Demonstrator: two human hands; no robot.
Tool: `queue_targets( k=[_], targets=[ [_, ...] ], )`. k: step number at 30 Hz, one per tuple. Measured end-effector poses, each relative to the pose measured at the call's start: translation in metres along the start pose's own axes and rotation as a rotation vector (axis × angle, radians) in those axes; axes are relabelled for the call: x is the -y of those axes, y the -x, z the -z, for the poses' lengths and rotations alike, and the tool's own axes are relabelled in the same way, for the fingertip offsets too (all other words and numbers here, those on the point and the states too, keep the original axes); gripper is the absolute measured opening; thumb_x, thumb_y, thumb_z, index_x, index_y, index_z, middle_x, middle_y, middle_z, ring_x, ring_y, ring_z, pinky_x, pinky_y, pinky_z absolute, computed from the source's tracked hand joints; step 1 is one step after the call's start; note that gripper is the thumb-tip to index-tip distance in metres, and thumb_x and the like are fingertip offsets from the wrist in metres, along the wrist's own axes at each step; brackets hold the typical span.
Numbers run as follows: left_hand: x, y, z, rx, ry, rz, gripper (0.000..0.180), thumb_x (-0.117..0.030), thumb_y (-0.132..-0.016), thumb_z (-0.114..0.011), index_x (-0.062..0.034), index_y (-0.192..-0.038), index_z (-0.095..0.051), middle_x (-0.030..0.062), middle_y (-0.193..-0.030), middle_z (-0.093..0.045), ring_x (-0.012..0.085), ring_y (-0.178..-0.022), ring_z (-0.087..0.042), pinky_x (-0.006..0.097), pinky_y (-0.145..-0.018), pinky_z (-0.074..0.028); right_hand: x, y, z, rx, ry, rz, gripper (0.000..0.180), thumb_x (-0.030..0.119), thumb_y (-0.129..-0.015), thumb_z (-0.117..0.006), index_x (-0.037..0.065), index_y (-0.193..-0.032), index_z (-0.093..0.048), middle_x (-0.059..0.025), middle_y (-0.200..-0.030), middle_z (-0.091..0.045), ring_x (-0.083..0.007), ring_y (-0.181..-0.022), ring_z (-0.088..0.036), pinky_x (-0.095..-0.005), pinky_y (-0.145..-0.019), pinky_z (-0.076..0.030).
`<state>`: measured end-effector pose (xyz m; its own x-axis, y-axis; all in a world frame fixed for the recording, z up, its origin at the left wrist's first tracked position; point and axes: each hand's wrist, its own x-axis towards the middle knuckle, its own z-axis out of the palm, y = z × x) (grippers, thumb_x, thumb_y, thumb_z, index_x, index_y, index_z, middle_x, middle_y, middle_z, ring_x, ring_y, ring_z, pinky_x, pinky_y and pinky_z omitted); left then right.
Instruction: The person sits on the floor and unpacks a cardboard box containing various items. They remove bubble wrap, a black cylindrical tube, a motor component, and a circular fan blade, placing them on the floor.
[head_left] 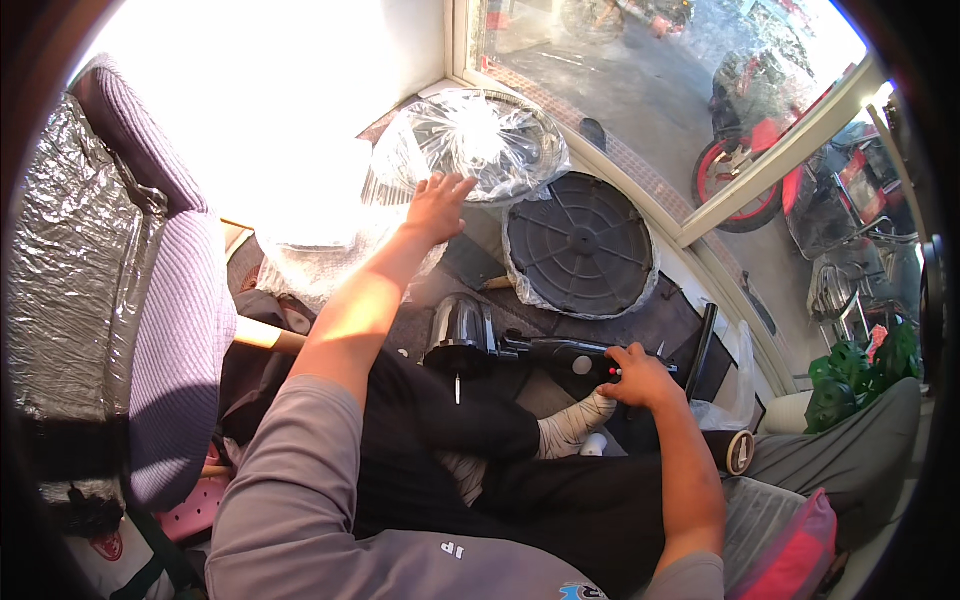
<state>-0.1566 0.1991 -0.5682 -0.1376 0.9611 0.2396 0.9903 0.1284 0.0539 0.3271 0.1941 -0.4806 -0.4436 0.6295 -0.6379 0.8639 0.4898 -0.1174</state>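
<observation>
My left hand [440, 207] reaches forward with fingers spread, holding nothing. It is right at the near edge of a round wire fan grille [545, 150] wrapped in clear plastic; whether it touches is hard to tell. My right hand [643, 378] is closed around the end of a black fan body [560, 350], beside its small red buttons. The fan body lies sideways across my lap area, its rounded motor housing [460, 330] toward the left. A thin pale shaft [458, 390] points toward me from the housing. Beyond it lies a round, ribbed black base [580, 245] with plastic around its rim.
A black pole [703, 350] leans at the right near clear plastic [740, 385]. Bubble wrap [300, 265] lies left of my forearm. A purple ribbed cushioned seat [180, 340] stands at left. Window frames [780, 150] bound the right side. Another person's grey-trousered leg [850, 450] is at right.
</observation>
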Motion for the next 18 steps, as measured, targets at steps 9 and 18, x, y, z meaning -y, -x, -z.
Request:
queue_targets(
  k=[9,18],
  targets=[
    [-0.019,-0.034,-0.025,-0.229,0.117,-0.111,0.030,-0.007,-0.089,-0.064,-0.0171,-0.115,-0.077,0.0065,-0.104,-0.069,0.0327,-0.105,-0.071,0.048,-0.090,-0.060,-0.009,-0.001,-0.003,-0.013,-0.043,0.028,0.081,0.052,-0.088,-0.086,0.021,-0.157,-0.058,-0.0222,-0.145,-0.057,-0.0447,-0.130,-0.066,-0.0509,-0.111,-0.055],
    [-0.149,0.035,0.077,-0.054,0.347,-0.230,0.029,-0.001,-0.091,-0.063,-0.0113,-0.117,-0.071,0.0129,-0.110,-0.066,0.0367,-0.108,-0.070,0.050,-0.090,-0.062,-0.018,0.001,-0.002,-0.015,-0.040,0.082,0.078,0.051,-0.090,-0.085,0.017,-0.156,-0.060,-0.0230,-0.149,-0.060,-0.0446,-0.134,-0.066,-0.0513,-0.112,-0.055]
  ],
)
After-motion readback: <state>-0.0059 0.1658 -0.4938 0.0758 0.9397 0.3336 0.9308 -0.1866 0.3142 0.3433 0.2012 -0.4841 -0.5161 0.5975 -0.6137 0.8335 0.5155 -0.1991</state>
